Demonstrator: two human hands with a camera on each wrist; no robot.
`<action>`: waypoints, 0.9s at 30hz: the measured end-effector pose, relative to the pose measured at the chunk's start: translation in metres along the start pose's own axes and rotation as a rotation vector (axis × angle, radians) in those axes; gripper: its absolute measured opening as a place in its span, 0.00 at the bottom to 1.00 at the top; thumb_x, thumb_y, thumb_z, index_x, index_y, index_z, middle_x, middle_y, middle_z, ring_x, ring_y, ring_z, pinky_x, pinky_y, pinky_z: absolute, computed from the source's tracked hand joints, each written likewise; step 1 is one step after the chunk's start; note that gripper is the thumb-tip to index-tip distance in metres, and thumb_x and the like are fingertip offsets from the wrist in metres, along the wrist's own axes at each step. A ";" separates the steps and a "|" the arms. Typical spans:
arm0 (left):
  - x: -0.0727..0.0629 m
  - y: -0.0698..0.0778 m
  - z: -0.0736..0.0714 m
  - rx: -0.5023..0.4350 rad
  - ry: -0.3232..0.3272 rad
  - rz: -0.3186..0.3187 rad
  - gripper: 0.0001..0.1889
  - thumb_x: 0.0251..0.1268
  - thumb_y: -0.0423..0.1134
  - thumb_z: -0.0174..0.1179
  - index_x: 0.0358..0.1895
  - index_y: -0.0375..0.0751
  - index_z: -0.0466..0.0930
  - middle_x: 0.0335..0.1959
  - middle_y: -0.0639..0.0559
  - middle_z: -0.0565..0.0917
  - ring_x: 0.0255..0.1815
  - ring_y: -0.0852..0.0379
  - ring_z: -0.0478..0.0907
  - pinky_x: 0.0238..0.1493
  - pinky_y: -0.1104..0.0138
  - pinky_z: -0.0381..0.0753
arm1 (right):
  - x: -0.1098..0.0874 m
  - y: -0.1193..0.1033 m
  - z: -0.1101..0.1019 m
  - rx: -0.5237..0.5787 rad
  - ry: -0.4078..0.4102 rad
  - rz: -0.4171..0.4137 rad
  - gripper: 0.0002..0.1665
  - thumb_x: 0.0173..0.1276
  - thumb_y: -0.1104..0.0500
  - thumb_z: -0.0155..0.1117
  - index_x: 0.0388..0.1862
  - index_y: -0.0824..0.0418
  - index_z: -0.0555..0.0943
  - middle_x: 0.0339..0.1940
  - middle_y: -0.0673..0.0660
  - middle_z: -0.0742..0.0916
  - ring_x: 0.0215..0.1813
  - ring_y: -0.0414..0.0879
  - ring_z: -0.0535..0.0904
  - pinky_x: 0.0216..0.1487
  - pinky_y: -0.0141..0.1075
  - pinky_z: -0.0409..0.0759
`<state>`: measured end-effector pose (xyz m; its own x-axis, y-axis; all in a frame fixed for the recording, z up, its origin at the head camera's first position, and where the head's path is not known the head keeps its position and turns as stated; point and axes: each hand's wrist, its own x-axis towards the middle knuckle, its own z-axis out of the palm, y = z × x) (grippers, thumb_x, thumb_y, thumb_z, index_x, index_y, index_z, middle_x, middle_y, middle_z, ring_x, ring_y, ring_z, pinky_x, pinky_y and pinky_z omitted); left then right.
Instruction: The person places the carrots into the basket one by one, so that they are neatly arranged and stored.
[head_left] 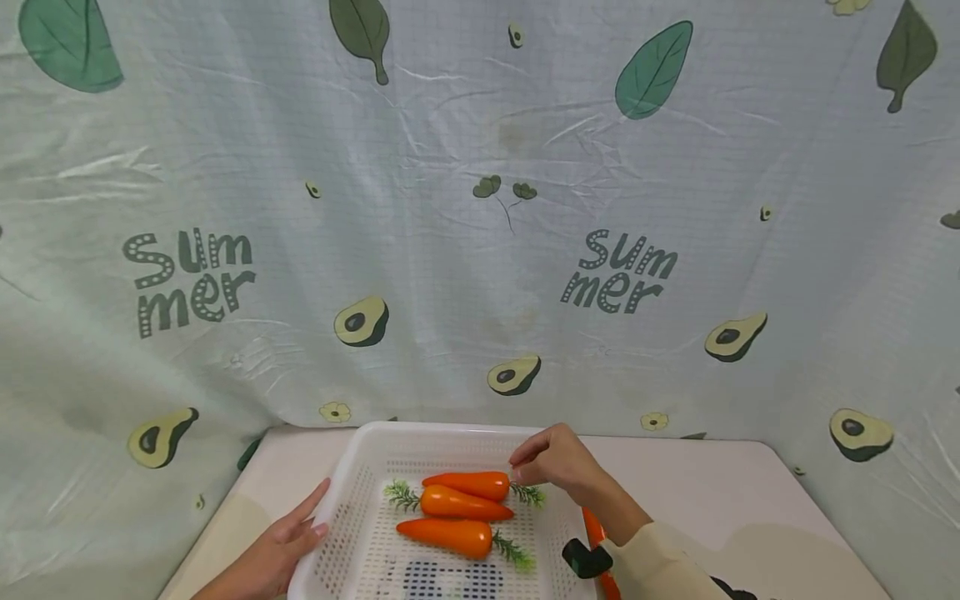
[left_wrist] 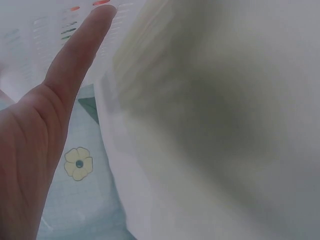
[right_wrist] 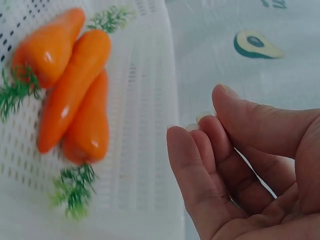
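Note:
Three orange carrots with green leafy tops lie side by side in a white perforated plastic basket: a back carrot, a middle carrot and a front carrot. My right hand hovers over the basket's back right part, near the back carrot's leaves. Its fingers bend loosely, and the right wrist view shows nothing between thumb and fingers. At the basket's left wall is my left hand, fingers extended along the outside and thumb near the rim. Whether it presses the wall cannot be told.
Beneath my right forearm, outside the basket, an orange object is partly hidden. The basket stands on a pale table. A light curtain printed with avocados and leaves hangs behind and at both sides.

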<state>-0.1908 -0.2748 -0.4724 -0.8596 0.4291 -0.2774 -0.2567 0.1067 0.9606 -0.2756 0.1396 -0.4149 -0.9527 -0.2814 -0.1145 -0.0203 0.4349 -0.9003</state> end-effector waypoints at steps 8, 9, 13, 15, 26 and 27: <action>0.000 -0.002 -0.001 0.000 -0.009 0.009 0.43 0.87 0.47 0.46 0.80 0.43 0.19 0.80 0.18 0.47 0.63 0.49 0.78 0.60 0.43 0.85 | -0.012 0.016 -0.029 0.051 0.003 0.021 0.11 0.61 0.67 0.75 0.42 0.71 0.89 0.37 0.57 0.91 0.38 0.47 0.86 0.47 0.42 0.90; -0.001 -0.003 -0.001 0.000 -0.014 0.015 0.43 0.87 0.47 0.45 0.80 0.43 0.18 0.80 0.17 0.46 0.63 0.48 0.77 0.60 0.44 0.85 | -0.014 0.019 -0.033 0.058 -0.001 0.017 0.13 0.61 0.67 0.75 0.43 0.72 0.89 0.38 0.58 0.91 0.38 0.47 0.87 0.47 0.42 0.90; 0.000 -0.004 -0.003 0.002 -0.015 0.021 0.43 0.87 0.47 0.45 0.80 0.43 0.18 0.80 0.17 0.45 0.63 0.48 0.78 0.59 0.43 0.85 | -0.020 0.029 -0.046 0.056 0.007 0.022 0.15 0.62 0.65 0.74 0.45 0.74 0.88 0.36 0.56 0.91 0.38 0.47 0.86 0.48 0.44 0.90; 0.000 -0.004 -0.003 0.003 -0.013 0.021 0.43 0.87 0.47 0.44 0.80 0.43 0.18 0.80 0.17 0.44 0.63 0.47 0.78 0.59 0.42 0.85 | -0.023 0.034 -0.052 0.050 0.020 0.032 0.15 0.62 0.64 0.75 0.45 0.73 0.88 0.35 0.55 0.91 0.37 0.47 0.86 0.48 0.45 0.90; 0.000 -0.002 0.001 0.010 0.002 0.007 0.43 0.87 0.48 0.44 0.81 0.43 0.18 0.80 0.17 0.40 0.65 0.46 0.77 0.60 0.39 0.83 | -0.048 0.067 -0.085 -0.001 0.074 0.106 0.17 0.63 0.62 0.75 0.47 0.72 0.88 0.37 0.53 0.92 0.40 0.49 0.88 0.48 0.45 0.90; 0.000 -0.002 0.001 0.012 0.001 0.011 0.43 0.88 0.48 0.43 0.81 0.43 0.17 0.80 0.17 0.40 0.65 0.45 0.77 0.60 0.39 0.83 | -0.050 0.070 -0.086 -0.013 0.082 0.123 0.16 0.63 0.63 0.75 0.46 0.72 0.88 0.37 0.53 0.92 0.40 0.49 0.87 0.48 0.45 0.90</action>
<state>-0.1901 -0.2740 -0.4743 -0.8625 0.4298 -0.2671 -0.2424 0.1124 0.9636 -0.2552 0.2580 -0.4363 -0.9699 -0.1546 -0.1883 0.0947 0.4730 -0.8759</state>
